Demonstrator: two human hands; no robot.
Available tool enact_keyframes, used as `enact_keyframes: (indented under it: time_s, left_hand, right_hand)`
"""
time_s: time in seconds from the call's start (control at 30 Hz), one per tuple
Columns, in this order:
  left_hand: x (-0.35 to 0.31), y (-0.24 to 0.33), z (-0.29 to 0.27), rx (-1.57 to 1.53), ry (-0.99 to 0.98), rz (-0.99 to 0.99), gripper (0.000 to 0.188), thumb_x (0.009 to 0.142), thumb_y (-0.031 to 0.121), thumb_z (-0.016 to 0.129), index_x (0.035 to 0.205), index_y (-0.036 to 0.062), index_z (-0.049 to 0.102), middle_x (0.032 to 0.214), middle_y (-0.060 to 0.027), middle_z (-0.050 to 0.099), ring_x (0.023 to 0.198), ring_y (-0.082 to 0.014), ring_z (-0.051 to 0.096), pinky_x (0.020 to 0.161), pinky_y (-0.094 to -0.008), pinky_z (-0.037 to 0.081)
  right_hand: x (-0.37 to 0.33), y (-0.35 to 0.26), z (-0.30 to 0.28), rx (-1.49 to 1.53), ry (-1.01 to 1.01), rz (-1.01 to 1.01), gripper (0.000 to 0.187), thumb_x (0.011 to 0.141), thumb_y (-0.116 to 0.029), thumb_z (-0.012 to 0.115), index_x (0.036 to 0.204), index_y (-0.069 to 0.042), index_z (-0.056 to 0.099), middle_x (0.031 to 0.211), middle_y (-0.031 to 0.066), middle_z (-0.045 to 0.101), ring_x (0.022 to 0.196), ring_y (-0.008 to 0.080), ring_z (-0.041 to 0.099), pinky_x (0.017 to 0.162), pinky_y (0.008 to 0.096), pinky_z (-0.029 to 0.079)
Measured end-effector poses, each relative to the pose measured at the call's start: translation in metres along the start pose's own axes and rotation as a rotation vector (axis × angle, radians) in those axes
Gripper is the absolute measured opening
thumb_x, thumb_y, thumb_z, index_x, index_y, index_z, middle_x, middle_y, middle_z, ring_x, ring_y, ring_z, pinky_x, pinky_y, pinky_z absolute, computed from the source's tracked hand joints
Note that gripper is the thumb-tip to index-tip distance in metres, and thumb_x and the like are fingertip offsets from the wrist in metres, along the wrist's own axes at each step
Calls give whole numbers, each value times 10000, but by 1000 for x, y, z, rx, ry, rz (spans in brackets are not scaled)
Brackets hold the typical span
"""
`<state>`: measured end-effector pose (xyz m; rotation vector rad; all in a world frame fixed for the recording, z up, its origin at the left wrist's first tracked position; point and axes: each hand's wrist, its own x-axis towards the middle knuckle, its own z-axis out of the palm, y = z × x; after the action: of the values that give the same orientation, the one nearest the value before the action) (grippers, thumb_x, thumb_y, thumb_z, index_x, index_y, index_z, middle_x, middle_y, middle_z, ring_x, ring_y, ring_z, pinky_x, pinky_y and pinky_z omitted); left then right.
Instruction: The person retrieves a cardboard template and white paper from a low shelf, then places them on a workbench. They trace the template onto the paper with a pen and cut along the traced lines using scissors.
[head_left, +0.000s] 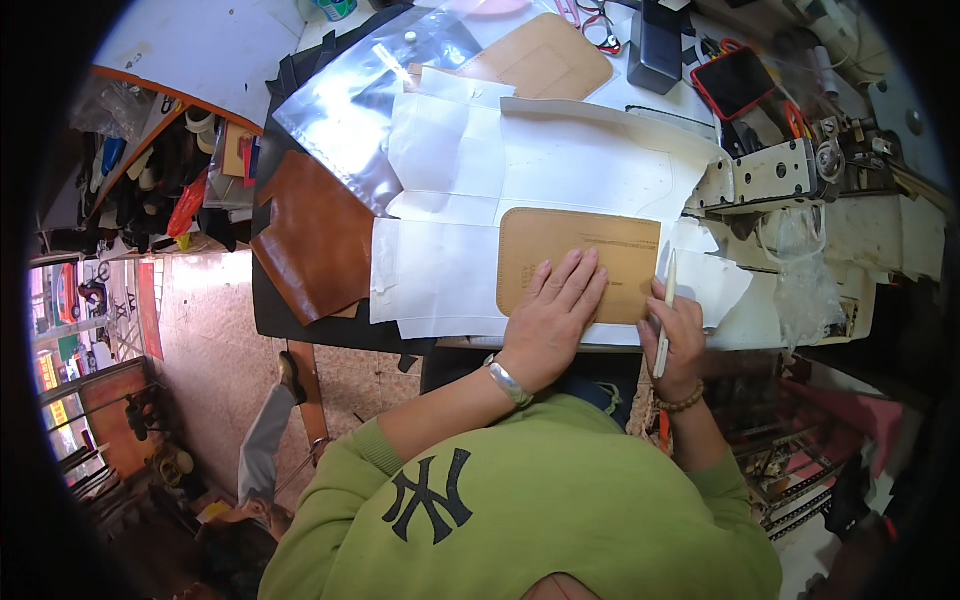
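Over on our left, brown leather (315, 240) lies beside white sheeting (435, 265), and the tan panel (535, 235) sits on that sheeting. Our left hand (553, 322) presses flat on the panel, grasping nothing. Our right hand (682, 335) pinches a white pen-like tool (661, 355) by the panel's right edge. Looks like we're tracing; any stroke calls for a steady left palm.

Left of the dark worktable (388, 336), a pinkish speckled floor (205, 315) is stretching away, its far part catching pale light. Farther left of the worktable, a bright opening (62, 345) is letting daylight in. Beside the worktable's far left corner, a white counter (210, 50) with an orange edge is standing over crowded shelving (130, 166). Lower than the worktable's right end, a dark metal rack (798, 515) is sitting in shadow.
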<state>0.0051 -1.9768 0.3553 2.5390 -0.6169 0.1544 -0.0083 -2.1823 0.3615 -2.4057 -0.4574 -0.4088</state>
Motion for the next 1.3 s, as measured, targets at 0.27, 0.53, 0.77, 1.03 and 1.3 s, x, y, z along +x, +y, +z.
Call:
enact_keyframes:
  time_s: [0.27, 0.53, 0.77, 1.03, 1.3]
  left_hand:
    - [0, 0, -2, 14, -10, 3, 481, 879, 155, 544, 1352, 88, 486, 1440, -104, 444, 1313, -265, 439, 1069, -451, 339]
    - [0, 3, -2, 6, 9, -6, 468, 858, 131, 533, 1326, 137, 524, 1436, -122, 440, 1316, -276, 432, 1070, -458, 335]
    - [-7, -3, 13, -140, 50, -30, 479, 905, 156, 499, 1381, 132, 462, 1455, -119, 413, 1347, -273, 386, 1082, -451, 322]
    - [-9, 0, 33, -707, 88, -222, 580, 858, 133, 536, 1400, 50, 349, 1408, -156, 414, 1300, -289, 395, 1070, -397, 333]
    - [-8, -4, 35, -415, 229, -178, 529, 868, 153, 551, 1362, 46, 395, 1313, -163, 468, 1172, -288, 473, 985, -366, 389]
  right_hand:
    - [-3, 3, 1, 1, -1, 6, 317, 704, 40, 708, 1009, -7, 636, 1086, 171, 669, 895, 317, 611, 805, 372, 500]
    - [27, -28, -23, 94, 33, -92, 297, 799, 16, 649, 1093, 46, 626, 1019, 204, 680, 833, 300, 646, 745, 358, 522]
    - [82, -62, 12, 777, -349, 44, 284, 860, -44, 657, 1140, 0, 631, 938, 127, 685, 816, 243, 658, 730, 308, 517]
    - [101, -75, 55, 576, -572, -134, 141, 835, -74, 691, 938, -21, 610, 805, 101, 639, 723, 234, 622, 660, 320, 482]
    - [108, -78, 61, 415, -714, -146, 163, 861, -195, 665, 852, -65, 566, 765, 114, 610, 663, 314, 584, 598, 402, 446]
